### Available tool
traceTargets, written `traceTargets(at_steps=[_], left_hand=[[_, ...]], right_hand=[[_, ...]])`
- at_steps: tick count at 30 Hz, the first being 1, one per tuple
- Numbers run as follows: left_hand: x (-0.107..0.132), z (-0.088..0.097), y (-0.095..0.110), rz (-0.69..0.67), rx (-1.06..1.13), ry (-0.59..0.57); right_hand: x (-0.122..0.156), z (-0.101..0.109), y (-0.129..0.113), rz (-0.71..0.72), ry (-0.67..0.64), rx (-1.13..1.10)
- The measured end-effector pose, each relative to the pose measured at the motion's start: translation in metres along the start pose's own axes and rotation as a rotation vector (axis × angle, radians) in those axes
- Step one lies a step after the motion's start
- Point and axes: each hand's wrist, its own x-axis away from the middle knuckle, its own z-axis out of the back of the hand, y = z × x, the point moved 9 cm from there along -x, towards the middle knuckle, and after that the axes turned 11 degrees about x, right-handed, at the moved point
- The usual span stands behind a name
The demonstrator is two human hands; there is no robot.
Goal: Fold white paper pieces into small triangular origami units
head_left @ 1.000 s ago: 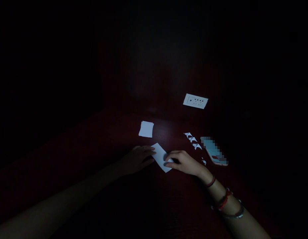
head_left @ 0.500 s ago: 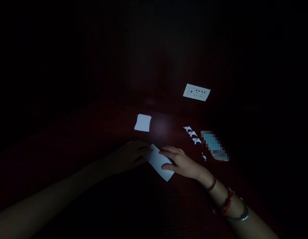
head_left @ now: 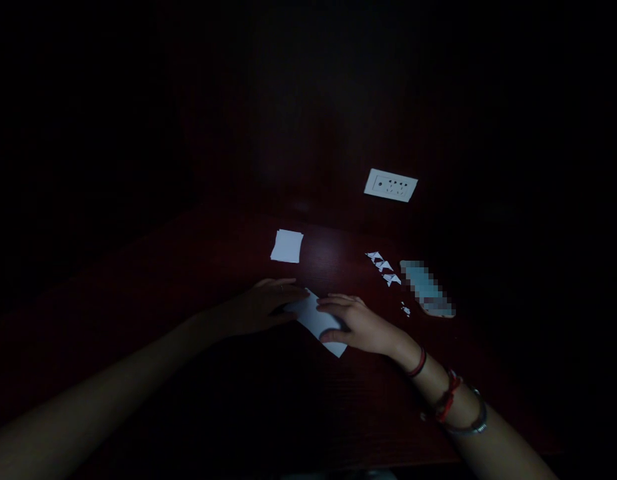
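Note:
A white piece of paper (head_left: 316,319), longer than it is wide, lies slanted on the dark red table between my hands. My left hand (head_left: 268,305) is at its far left end, in shadow. Its fingers and thumb are apart, with the tips over the paper; a thin ring shows on one finger. From the right, my right hand (head_left: 361,325) rests on the paper with fingers stretched out and thumb spread toward the near edge. Shadow hides part of the paper's left end.
A small stack of white square papers (head_left: 287,246) lies beyond my hands. To the right are several small folded paper pieces (head_left: 383,266), tiny white scraps (head_left: 406,309) and a phone (head_left: 427,288) with a blurred screen. A socket plate (head_left: 391,185) is on the wall behind.
My left hand has shifted slightly up, its fingers reaching further over the paper's left end. My right hand stays on the paper, a touch further left. The view has tilted slightly.

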Motion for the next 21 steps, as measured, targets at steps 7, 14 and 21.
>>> traceTargets(at_steps=[7, 14, 21], left_hand=[[0.003, 0.003, 0.004, 0.013, 0.07, -0.026], [0.008, 0.005, 0.009, -0.038, 0.092, -0.079], [0.009, 0.007, 0.006, -0.064, 0.06, -0.029]], right_hand=[[-0.002, -0.002, 0.001, -0.031, 0.054, -0.026], [-0.001, -0.002, 0.004, -0.031, 0.111, -0.076], [0.001, -0.001, -0.003, -0.007, 0.136, -0.043]])
